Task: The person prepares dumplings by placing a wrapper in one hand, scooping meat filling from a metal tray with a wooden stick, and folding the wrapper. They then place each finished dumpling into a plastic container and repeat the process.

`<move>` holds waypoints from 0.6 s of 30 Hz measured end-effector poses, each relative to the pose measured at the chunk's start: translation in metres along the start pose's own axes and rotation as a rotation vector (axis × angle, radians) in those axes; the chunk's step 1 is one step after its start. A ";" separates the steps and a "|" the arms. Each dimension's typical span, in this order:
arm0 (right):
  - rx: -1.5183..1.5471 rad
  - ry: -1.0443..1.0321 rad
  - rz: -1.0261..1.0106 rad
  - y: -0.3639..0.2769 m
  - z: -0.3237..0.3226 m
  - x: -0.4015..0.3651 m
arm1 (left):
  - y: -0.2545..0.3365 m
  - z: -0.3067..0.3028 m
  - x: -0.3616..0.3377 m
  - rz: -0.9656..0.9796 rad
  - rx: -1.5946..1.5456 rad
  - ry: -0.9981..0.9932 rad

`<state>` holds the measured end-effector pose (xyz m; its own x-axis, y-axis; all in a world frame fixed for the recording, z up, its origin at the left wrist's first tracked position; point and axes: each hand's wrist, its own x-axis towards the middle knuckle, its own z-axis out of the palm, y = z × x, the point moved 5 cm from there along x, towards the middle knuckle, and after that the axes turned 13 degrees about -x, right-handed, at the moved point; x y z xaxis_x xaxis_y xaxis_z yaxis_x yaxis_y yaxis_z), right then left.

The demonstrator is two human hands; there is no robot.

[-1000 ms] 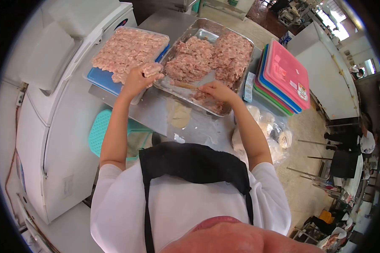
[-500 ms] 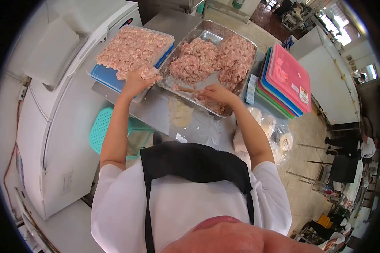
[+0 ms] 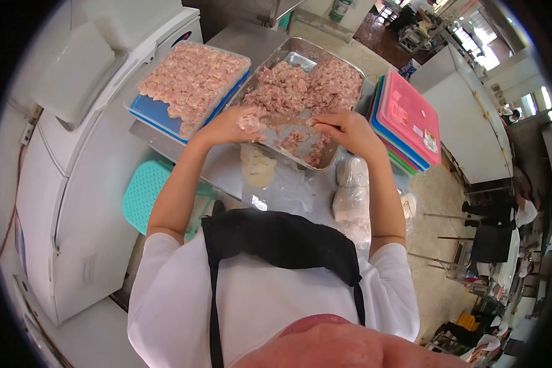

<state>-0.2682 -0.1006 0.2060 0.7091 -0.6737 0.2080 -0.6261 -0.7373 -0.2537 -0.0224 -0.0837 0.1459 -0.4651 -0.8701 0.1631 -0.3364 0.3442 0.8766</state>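
Note:
My left hand (image 3: 230, 125) is at the near left edge of the metal tray (image 3: 349, 66), its fingers curled around some ground meat. Inside the tray, my right hand (image 3: 345, 127) grips a thin wooden tool (image 3: 295, 121) that points left toward my left hand. Two large mounds of ground meat (image 3: 306, 89) lie in the far part of the tray, with smaller scraps (image 3: 294, 142) near its front. To the left, rows of meat portions (image 3: 187, 76) cover most of a blue-lined tray (image 3: 151, 110).
Colored lids (image 3: 411, 113) are stacked right of the metal tray. Plastic-wrapped packages (image 3: 352, 199) and a plastic sheet with a pale piece (image 3: 259, 170) lie at the near edge. A turquoise stool (image 3: 146, 193) stands at the left, beside a white freezer (image 3: 98, 214). Other people are in the background.
My left hand has moved right, from the portions to the metal tray's edge. My right hand has moved slightly right and up with the tool. The view has shifted slightly.

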 end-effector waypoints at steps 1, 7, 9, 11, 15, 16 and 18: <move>0.004 0.018 -0.014 -0.007 0.001 -0.001 | 0.008 -0.002 -0.005 -0.019 -0.020 0.019; -0.040 0.069 -0.034 -0.041 0.019 0.002 | 0.004 -0.005 -0.003 0.120 -0.181 -0.071; -0.241 0.105 0.044 -0.044 -0.002 0.002 | 0.001 -0.006 -0.004 -0.029 -0.328 -0.051; -0.229 0.182 0.064 -0.070 -0.008 0.002 | 0.008 -0.010 -0.006 -0.110 -0.531 -0.004; -0.325 0.177 0.152 -0.080 0.010 0.008 | -0.014 -0.022 -0.004 0.156 -0.248 0.112; -0.190 0.218 0.156 -0.077 0.008 0.010 | -0.009 -0.026 -0.005 0.135 -0.280 0.110; 0.085 0.307 0.168 -0.069 -0.003 0.007 | 0.001 -0.040 -0.009 0.096 -0.381 0.116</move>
<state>-0.2208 -0.0544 0.2280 0.4600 -0.7784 0.4272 -0.6875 -0.6167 -0.3834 0.0139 -0.0895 0.1632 -0.3773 -0.8818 0.2831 0.0416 0.2892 0.9564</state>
